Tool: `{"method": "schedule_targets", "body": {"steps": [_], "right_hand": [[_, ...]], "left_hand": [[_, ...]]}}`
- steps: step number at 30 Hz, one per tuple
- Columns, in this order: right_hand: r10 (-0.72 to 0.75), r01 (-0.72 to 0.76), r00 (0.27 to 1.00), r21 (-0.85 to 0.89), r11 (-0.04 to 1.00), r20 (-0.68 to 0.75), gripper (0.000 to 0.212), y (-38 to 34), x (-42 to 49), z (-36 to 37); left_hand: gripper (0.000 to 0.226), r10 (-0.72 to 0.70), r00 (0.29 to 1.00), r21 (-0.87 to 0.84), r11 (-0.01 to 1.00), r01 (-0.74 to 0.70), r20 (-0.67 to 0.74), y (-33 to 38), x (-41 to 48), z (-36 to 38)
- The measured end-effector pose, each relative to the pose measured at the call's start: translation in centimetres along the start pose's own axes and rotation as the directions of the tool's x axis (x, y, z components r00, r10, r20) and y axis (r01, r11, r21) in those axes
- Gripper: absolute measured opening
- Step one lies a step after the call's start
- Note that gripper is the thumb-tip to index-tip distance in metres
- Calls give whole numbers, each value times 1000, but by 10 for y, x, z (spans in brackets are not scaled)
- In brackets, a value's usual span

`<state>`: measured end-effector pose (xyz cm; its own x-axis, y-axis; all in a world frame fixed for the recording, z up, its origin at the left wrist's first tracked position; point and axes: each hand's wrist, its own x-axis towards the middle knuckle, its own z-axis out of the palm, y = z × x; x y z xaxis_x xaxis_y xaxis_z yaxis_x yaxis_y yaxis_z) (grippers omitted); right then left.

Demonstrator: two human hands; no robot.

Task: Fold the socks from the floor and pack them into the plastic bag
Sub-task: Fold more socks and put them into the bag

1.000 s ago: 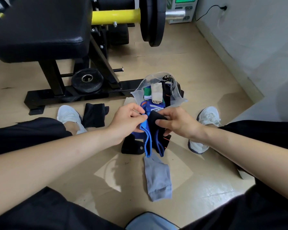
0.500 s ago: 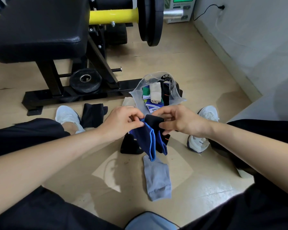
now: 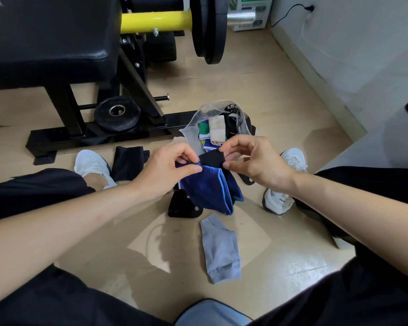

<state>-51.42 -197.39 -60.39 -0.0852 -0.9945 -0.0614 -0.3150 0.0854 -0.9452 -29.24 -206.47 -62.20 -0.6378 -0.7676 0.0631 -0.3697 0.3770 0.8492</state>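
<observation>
A dark blue sock (image 3: 207, 189) with a lighter blue edge and a black cuff hangs in the air between my hands. My left hand (image 3: 167, 168) pinches its blue top edge. My right hand (image 3: 254, 161) pinches the black cuff. Just behind them stands a clear plastic bag (image 3: 193, 128), open, with several folded socks inside. On the floor lie a grey sock (image 3: 222, 250) in front of me, a black sock (image 3: 127, 161) by my left shoe, and a black piece (image 3: 181, 205) under the held sock.
A black weight bench with a yellow bar (image 3: 156, 21) and weight plates (image 3: 207, 29) stands behind the bag; its base rail (image 3: 92, 137) runs along the floor. My white shoes (image 3: 283, 196) flank the socks. A wall (image 3: 351, 55) runs along the right.
Both hands have lifted the blue sock and drawn slightly apart. The sock, earlier bunched and hanging narrow, now hangs as a broader flat fold.
</observation>
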Motion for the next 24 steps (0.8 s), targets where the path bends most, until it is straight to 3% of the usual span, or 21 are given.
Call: {"method": "schedule_targets", "body": {"steps": [7,16,19,24], "right_hand": [[6,-6,1000,-41,999,-2,59,-9,-5,7],[-100,100,995,-176,979,13,41,-8,-8,11],[-149,152,988,-234,960,28,40,-7,-11,13],[-127,122,992,-211,970,-8,31,-6,-11,12]], "left_hand": [[21,-45,994,-120,992,33,-100,4,-2,5],[20,-19,999,-82,996,22,31,11,3,0],[7,-23,996,-12,1000,24,86,12,6,-2],[6,-41,996,40,999,37,85,6,2,-3]]}}
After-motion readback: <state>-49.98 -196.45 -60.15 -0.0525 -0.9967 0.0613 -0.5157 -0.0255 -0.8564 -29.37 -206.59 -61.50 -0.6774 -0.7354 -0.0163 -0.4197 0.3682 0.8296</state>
